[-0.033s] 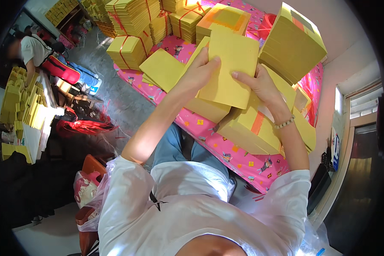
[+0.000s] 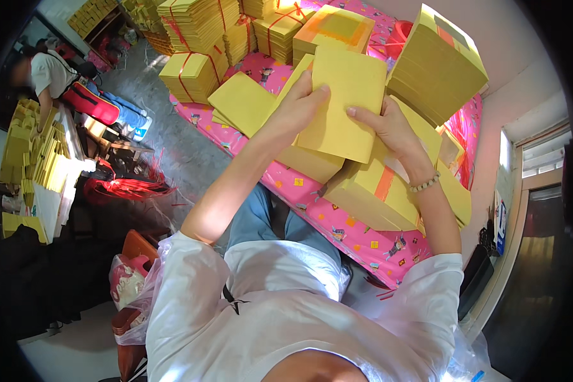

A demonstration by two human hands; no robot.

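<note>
Both hands grip a flat stack of yellow paper envelopes [image 2: 347, 121] above the pink-covered table. My left hand [image 2: 304, 105] holds its left edge, thumb on the top face and fingers hidden behind. On the right edge, my right hand [image 2: 391, 127] has its thumb on the face and its fingers mostly out of sight. A bead bracelet circles that wrist. Below the held stack lies a thick yellow pile [image 2: 312, 164], and to its right a yellow block with an orange band [image 2: 383, 184]. Flat yellow envelopes [image 2: 242, 102] lie to the left.
Red-tied yellow bundles [image 2: 194, 76] stand at the back of the table [image 2: 337, 219]. A tall tilted yellow block [image 2: 436, 70] rises at the right, near a red container [image 2: 398, 38]. Far left, another person [image 2: 51, 76] reaches over a table of yellow paper. A brown chair [image 2: 137, 248] stands left of me.
</note>
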